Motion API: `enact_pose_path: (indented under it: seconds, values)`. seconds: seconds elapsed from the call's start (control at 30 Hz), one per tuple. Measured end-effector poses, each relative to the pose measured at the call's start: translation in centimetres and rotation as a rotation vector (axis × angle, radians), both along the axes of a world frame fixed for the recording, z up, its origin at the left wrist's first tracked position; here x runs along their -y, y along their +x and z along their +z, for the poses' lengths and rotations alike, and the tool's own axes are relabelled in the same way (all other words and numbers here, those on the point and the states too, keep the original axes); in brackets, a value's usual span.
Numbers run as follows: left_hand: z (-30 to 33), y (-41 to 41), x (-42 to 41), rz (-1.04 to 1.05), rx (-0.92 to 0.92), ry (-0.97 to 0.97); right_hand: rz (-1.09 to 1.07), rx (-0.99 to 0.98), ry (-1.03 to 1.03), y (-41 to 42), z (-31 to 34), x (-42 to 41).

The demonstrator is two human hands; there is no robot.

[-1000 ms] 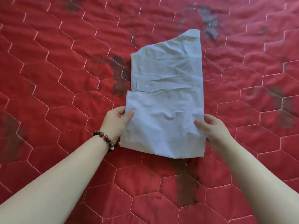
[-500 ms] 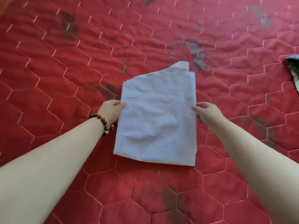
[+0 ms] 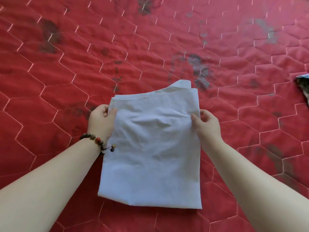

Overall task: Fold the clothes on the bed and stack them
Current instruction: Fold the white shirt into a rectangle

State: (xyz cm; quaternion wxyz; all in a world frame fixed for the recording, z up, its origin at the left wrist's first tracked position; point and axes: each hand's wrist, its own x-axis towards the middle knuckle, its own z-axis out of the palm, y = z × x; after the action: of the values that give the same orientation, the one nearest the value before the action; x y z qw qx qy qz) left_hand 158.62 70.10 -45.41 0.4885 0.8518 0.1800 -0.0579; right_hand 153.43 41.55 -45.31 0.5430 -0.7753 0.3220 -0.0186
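Note:
A pale blue-white garment [image 3: 150,148] lies folded into a rectangle on the red quilted bedspread [image 3: 66,72], a corner of a lower layer sticking out at its far right. My left hand [image 3: 101,121], with a bead bracelet on the wrist, pinches the garment's left edge near the top, thumb on the cloth. My right hand [image 3: 207,124] pinches the right edge at about the same height, thumb on top and fingers curled behind the edge.
A dark patterned piece of cloth [image 3: 304,87] pokes in at the right edge of the view. The red bedspread with hexagon stitching and dark floral patches stretches all around the garment.
The near half of the garment has been folded over the far half, hiding the sleeve and seams. Both hands moved forward along the side edges and still grip them.

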Motion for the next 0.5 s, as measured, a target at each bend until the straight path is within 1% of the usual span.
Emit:
enact_pose_path:
  seconds: [0.1, 0.17, 0.23, 0.3, 0.33, 0.37, 0.4, 0.43, 0.47, 0.5]
  values:
    - [0.3, 1.0, -0.8, 0.014, 0.056, -0.110, -0.001, 0.143, 0.074, 1.0, 1.1, -0.1]
    - [0.3, 2.1, -0.8, 0.023, 0.095, -0.118, -0.016, 0.185, 0.098, 2.5, 1.3, 0.0]
    - [-0.2, 3.5, -0.6, -0.018, 0.080, -0.104, -0.020, 0.135, 0.045, 4.2, 0.7, 0.2]
    - [-1.1, 4.7, -0.4, -0.120, -0.082, -0.012, -0.006, -0.016, -0.030, 5.1, -0.6, 0.8]
    - [-1.5, 5.1, -0.4, -0.107, -0.188, -0.037, -0.008, -0.105, -0.048, 5.2, -1.4, 1.1]
    - [-1.7, 5.4, -0.4, -0.032, -0.293, -0.193, -0.019, -0.171, -0.041, 5.2, -2.0, 1.4]
    - [-1.5, 5.4, -0.4, 0.059, -0.386, -0.430, -0.031, -0.210, -0.031, 5.1, -2.3, 1.7]
    - [-1.2, 5.2, -0.6, 0.125, -0.446, -0.626, -0.038, -0.235, -0.025, 4.9, -2.4, 1.9]
    - [-0.8, 5.0, -1.0, 0.149, -0.494, -0.755, -0.043, -0.254, -0.007, 4.7, -2.4, 2.2]
    - [-0.4, 4.8, -1.5, 0.145, -0.535, -0.825, -0.057, -0.265, 0.049, 4.5, -2.2, 2.3]
